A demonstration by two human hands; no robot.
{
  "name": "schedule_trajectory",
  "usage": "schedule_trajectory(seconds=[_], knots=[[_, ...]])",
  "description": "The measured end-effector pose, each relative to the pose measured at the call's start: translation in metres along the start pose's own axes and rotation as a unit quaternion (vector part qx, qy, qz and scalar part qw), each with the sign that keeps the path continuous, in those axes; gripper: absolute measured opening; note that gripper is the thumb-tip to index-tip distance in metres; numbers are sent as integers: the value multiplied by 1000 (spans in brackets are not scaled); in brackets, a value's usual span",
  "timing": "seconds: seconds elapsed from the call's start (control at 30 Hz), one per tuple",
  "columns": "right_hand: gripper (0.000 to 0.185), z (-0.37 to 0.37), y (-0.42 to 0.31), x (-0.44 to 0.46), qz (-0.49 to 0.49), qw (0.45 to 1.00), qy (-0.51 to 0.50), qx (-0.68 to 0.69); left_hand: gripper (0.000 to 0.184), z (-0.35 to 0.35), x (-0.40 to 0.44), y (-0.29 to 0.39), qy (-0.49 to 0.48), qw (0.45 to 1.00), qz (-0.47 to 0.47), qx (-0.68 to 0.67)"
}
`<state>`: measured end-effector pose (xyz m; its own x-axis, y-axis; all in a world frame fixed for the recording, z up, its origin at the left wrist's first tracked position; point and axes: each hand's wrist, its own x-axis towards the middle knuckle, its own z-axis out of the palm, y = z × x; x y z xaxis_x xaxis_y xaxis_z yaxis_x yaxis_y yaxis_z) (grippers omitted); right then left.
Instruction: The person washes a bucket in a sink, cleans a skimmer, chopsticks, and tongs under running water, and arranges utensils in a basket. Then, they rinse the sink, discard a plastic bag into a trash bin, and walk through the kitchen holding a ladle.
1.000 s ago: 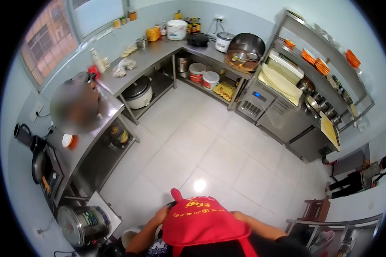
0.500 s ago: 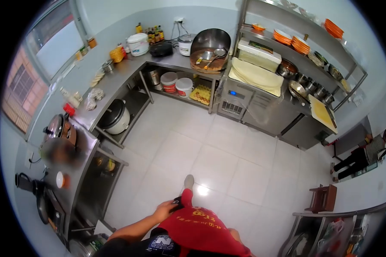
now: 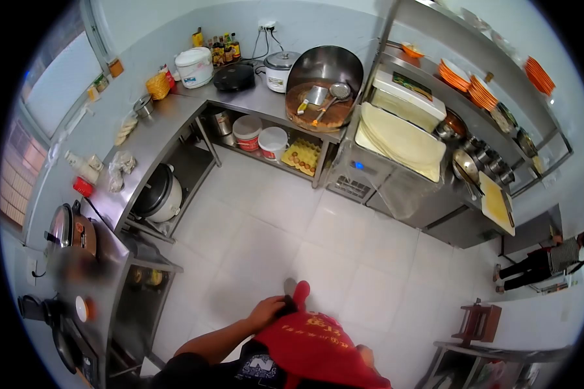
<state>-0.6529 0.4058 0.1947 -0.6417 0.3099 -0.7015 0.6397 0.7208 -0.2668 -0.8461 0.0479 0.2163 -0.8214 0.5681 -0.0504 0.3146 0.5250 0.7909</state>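
Note:
My left hand [image 3: 266, 312] is in front of my body, low in the view, with its fingers closed around a small black object [image 3: 288, 306] that I cannot make out. The hand is beside the red apron [image 3: 321, 343] with yellow lettering that I wear over dark clothes. My right hand [image 3: 366, 356] shows only in part at the apron's right edge, its fingers hidden. Neither hand touches the counters around the room.
Ahead, a steel counter holds a round wooden chopping board [image 3: 318, 123] with utensils and a wok [image 3: 326, 65]. To its right is a worktop with stacked pale sheets [image 3: 399, 139]. A pressure cooker [image 3: 74, 230] is at left. Far right, a person [image 3: 542, 264] stands.
My view has shifted forward, so the far counter appears larger and nearer. One foot has stepped ahead. My left hand keeps hold of the small black object.

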Motion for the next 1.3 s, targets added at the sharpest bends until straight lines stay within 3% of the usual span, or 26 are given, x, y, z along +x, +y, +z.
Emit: schedule_trajectory(seconds=[0.03, 0.17, 0.2, 0.33, 0.47, 0.7, 0.8, 0.9, 0.97, 1.03, 1.07, 1.1, 1.17, 1.2, 1.23, 1.3], knots=[[44, -22, -21, 14, 16, 1000, -9, -26, 26, -15, 18, -3, 11, 997, 26, 65], [53, -70, -76, 67, 25, 997, 32, -67, 27, -39, 42, -47, -35, 992, 43, 110], [56, -54, -52, 104, -65, 992, 43, -103, 29, -46, 45, -48, -29, 997, 13, 74], [57, -111, -133, 152, -70, 989, -11, -127, 32, -68, 67, -68, 19, 995, -100, 2], [52, -141, -219, 230, -191, 960, -85, -186, 28, -69, 95, -127, 93, 982, -166, 12], [37, -202, -375, 358, -179, 959, -115, -188, 28, -189, 197, -157, 140, 945, -275, 109], [34, -218, -407, 391, -203, 954, -116, -186, 38, -230, 239, -225, 279, 908, -310, 42], [30, -232, -409, 409, -226, 965, -74, -112, 37, -275, 321, -282, 283, 894, -347, -28], [27, -234, -408, 417, -166, 952, -122, -227, 39, -278, 382, -347, 269, 877, -383, -108], [25, -218, -371, 423, -194, 933, -122, -276, 45, -279, 450, -418, 233, 876, -396, -144], [24, -208, -346, 419, -121, 962, -132, -207, 47, -268, 482, -464, 209, 881, -399, -146], [23, -199, -332, 412, -211, 880, -146, -401, 52, -268, 521, -495, 216, 877, -405, -144], [20, -185, -329, 372, -170, 891, -150, -394, 58, -243, 579, -590, 201, 877, -410, -150], [21, -163, -314, 343, -54, 959, -163, -226, 64, -202, 607, -668, 182, 891, -395, -132], [22, -142, -301, 315, 58, 988, -136, -47, 67, -210, 636, -680, 162, 863, -443, -180], [22, -116, -362, 294, 192, 974, -123, 13, 75, -231, 695, -699, 125, 791, -539, -261]])
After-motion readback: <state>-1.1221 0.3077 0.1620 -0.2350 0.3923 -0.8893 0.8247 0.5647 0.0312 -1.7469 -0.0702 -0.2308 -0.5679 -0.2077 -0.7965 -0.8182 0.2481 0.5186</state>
